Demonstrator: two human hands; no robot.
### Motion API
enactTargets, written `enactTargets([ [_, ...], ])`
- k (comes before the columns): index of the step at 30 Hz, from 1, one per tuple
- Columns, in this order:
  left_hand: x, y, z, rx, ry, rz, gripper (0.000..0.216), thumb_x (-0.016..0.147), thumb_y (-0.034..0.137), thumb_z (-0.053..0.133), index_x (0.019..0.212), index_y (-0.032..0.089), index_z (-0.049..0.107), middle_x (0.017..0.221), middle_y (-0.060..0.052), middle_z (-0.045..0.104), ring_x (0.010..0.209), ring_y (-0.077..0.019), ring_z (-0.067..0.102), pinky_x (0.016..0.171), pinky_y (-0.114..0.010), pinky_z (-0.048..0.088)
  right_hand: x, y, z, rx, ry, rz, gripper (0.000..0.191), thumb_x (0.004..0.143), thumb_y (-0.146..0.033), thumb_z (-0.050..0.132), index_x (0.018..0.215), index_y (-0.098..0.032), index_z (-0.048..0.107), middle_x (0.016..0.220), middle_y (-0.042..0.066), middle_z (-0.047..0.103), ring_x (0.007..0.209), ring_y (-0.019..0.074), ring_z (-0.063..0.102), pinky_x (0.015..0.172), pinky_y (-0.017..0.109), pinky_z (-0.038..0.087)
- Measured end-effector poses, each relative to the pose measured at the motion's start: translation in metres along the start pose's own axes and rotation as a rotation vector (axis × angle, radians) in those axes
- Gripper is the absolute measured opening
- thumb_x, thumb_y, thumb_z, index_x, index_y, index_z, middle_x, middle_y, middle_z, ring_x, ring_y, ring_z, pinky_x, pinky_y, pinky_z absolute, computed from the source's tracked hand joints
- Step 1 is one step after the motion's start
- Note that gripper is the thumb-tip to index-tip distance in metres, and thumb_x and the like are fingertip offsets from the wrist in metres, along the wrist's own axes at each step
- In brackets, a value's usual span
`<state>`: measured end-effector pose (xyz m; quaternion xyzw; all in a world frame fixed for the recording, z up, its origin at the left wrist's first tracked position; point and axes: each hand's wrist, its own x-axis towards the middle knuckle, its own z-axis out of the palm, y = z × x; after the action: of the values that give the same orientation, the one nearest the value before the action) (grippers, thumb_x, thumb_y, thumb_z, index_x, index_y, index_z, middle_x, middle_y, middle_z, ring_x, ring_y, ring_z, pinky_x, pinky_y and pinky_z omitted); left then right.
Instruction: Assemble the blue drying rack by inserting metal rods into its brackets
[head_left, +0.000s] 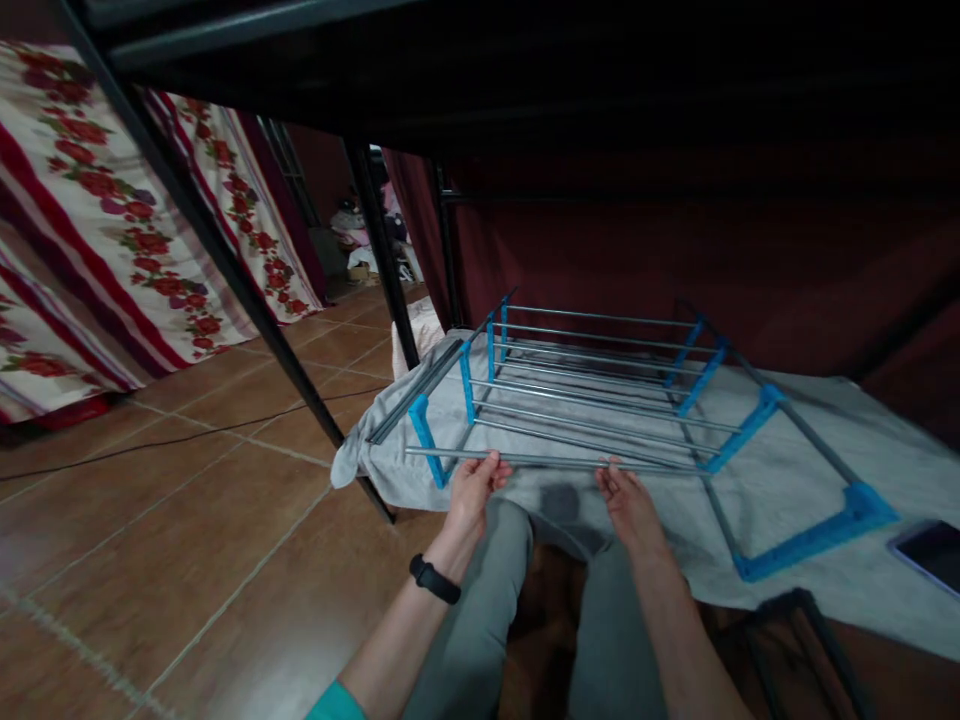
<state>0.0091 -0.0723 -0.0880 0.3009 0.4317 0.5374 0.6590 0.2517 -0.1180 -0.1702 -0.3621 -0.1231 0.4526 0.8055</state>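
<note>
A grey metal rod (555, 462) lies level across the near side of a rack, held in both hands. My left hand (474, 487) pinches it left of the middle; a black band circles that wrist. Further right, my right hand (622, 495) grips the same rod with its fingertips. The rack (600, 385) has blue plastic brackets at both sides and several metal rods running between them. Its near left bracket (426, 440) stands close to the rod's left end, and the near right blue bracket (817, 535) sits beyond my right hand.
The rack rests on a grey cloth (540, 510) over the lower bunk. Several loose rods (416, 392) lie at its left. A phone (930, 552) is at the right edge. Black bed posts (247, 300) rise at left, an upper bunk overhead. A cable (187, 437) crosses the tiled floor.
</note>
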Motion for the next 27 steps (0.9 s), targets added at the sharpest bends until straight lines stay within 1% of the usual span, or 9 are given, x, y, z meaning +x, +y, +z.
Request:
enactTargets([
  [2, 0.002, -0.001, -0.005, -0.001, 0.028, -0.045, 0.015, 0.078, 0.022, 0.075, 0.079, 0.011, 0.064, 0.072, -0.008, 0.071, 0.061, -0.0117, 0.066, 0.054, -0.019, 0.051, -0.002, -0.001, 0.006, -0.019, -0.003, -0.004, 0.025, 0.059, -0.024, 0.088, 0.074, -0.022, 0.068, 0.079, -0.002, 0.075, 0.070, 0.0125, 0.070, 0.074, 0.027, 0.061],
  [5, 0.008, -0.003, -0.014, -0.006, 0.076, -0.095, 0.009, 0.083, 0.016, 0.069, 0.079, 0.011, 0.063, 0.070, -0.007, 0.070, 0.059, -0.0112, 0.066, 0.053, -0.018, 0.051, -0.003, -0.002, 0.012, -0.035, -0.013, 0.005, 0.025, 0.062, -0.029, 0.087, 0.077, -0.022, 0.068, 0.085, 0.001, 0.076, 0.071, 0.0139, 0.071, 0.074, 0.028, 0.061],
  [8, 0.013, -0.006, -0.022, -0.030, 0.098, -0.130, 0.009, 0.086, 0.014, 0.065, 0.078, 0.011, 0.062, 0.068, -0.006, 0.069, 0.056, -0.0099, 0.064, 0.051, -0.017, 0.050, -0.003, -0.005, 0.014, -0.033, -0.018, 0.004, 0.025, 0.065, -0.034, 0.085, 0.080, -0.021, 0.069, 0.089, 0.003, 0.076, 0.073, 0.0150, 0.071, 0.073, 0.029, 0.061],
  [11, 0.013, -0.008, -0.026, -0.038, 0.109, -0.155, 0.011, 0.087, 0.015, 0.064, 0.077, 0.011, 0.062, 0.066, -0.005, 0.068, 0.053, -0.0089, 0.063, 0.050, -0.016, 0.050, -0.002, -0.006, 0.014, -0.039, -0.011, -0.004, 0.025, 0.066, -0.034, 0.084, 0.080, -0.021, 0.069, 0.089, 0.003, 0.076, 0.072, 0.0145, 0.071, 0.073, 0.027, 0.061],
  [16, 0.010, -0.012, -0.022, -0.002, 0.121, -0.170, 0.018, 0.086, 0.022, 0.067, 0.073, 0.012, 0.061, 0.065, -0.005, 0.068, 0.053, -0.0092, 0.063, 0.048, -0.016, 0.049, 0.000, -0.006, 0.015, -0.016, 0.027, 0.003, 0.026, 0.066, -0.036, 0.084, 0.079, -0.021, 0.067, 0.081, 0.002, 0.075, 0.070, 0.0142, 0.070, 0.069, 0.027, 0.061],
  [19, 0.009, -0.014, -0.018, 0.015, 0.110, -0.181, 0.020, 0.086, 0.025, 0.067, 0.072, 0.012, 0.062, 0.065, -0.005, 0.068, 0.053, -0.0093, 0.063, 0.047, -0.016, 0.049, 0.001, -0.005, 0.016, -0.015, 0.030, 0.003, 0.026, 0.066, -0.033, 0.085, 0.077, -0.021, 0.065, 0.084, 0.002, 0.075, 0.075, 0.0154, 0.072, 0.072, 0.028, 0.061],
  [23, 0.011, -0.016, -0.012, 0.032, 0.107, -0.164, 0.019, 0.084, 0.024, 0.069, 0.071, 0.012, 0.062, 0.064, -0.006, 0.067, 0.052, -0.0091, 0.061, 0.046, -0.016, 0.048, 0.004, -0.003, 0.014, -0.043, -0.007, -0.021, 0.030, 0.063, -0.027, 0.086, 0.085, -0.021, 0.067, 0.087, 0.003, 0.076, 0.078, 0.0151, 0.071, 0.076, 0.028, 0.060],
  [27, 0.009, -0.020, -0.009, 0.044, 0.049, -0.155, 0.011, 0.081, 0.018, 0.070, 0.075, 0.012, 0.064, 0.070, -0.007, 0.069, 0.058, -0.0100, 0.064, 0.051, -0.017, 0.050, 0.008, -0.005, 0.011, -0.049, 0.039, -0.070, 0.028, 0.064, -0.030, 0.086, 0.082, -0.021, 0.066, 0.084, 0.003, 0.075, 0.075, 0.0143, 0.071, 0.073, 0.027, 0.060],
])
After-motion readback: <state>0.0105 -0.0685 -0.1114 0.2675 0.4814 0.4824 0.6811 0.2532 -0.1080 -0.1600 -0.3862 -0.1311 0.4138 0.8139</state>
